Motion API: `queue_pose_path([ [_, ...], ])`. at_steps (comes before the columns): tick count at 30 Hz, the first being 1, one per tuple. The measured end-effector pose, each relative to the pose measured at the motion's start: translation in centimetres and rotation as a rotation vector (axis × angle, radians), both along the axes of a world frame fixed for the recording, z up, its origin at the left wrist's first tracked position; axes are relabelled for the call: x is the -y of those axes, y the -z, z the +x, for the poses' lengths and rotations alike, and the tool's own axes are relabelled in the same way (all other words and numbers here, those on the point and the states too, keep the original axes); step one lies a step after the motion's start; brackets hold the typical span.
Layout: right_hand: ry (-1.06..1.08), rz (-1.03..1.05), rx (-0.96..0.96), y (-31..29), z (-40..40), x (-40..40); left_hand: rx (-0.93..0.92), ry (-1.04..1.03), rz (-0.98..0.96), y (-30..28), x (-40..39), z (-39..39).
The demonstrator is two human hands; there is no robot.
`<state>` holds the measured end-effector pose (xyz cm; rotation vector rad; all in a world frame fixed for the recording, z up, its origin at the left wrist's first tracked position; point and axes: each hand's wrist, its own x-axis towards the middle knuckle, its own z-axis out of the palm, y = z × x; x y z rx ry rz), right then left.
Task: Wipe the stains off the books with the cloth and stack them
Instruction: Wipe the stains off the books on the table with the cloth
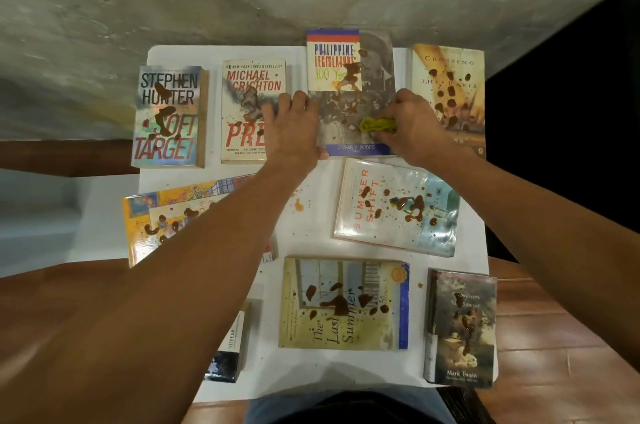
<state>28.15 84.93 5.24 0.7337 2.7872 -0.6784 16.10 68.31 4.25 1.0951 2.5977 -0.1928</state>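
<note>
Several books with brown stains lie flat on a white table (311,243). My right hand (412,125) grips a bunched yellow-green cloth (377,124) and presses it on the lower part of the Philippine Legislature book (349,77) at the back. My left hand (292,129) rests flat on that book's left edge, fingers spread, thumb at its lower corner. Stains show on its upper and middle cover.
Around it lie Soft Target (169,117), the Michael Crichton book (247,104), Crossing book (450,91), Summer Shift (394,208), The Last Summer (343,302), the Mark Twain book (462,330), a colourful book (162,215) and a small dark book (228,354). A concrete wall is behind.
</note>
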Motion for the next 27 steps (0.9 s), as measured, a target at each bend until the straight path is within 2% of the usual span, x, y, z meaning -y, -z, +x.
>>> queue_pose_path([
  [4,0.091,0.017,-0.022,-0.1,-1.2,-0.9,-0.011,0.0,-0.004,0.2,-0.1,0.0],
  [9,-0.071,-0.011,0.01,-0.1,-1.0,-0.6,-0.005,-0.013,0.007,0.4,-0.4,0.1],
  [13,0.099,0.017,-0.021,0.2,-2.1,-1.4,0.002,-0.021,0.013,0.5,-0.4,0.2],
  [17,-0.082,-0.026,0.016,0.2,-1.3,-0.7,0.006,-0.018,0.035,0.7,-0.4,0.1],
  [22,0.05,-0.001,-0.011,-0.1,-1.5,-1.3,0.019,-0.022,0.036,0.8,-0.3,0.0],
  [27,-0.126,-0.056,0.044,0.0,-1.1,-0.4,0.012,-0.014,0.033,0.8,-0.3,0.0],
])
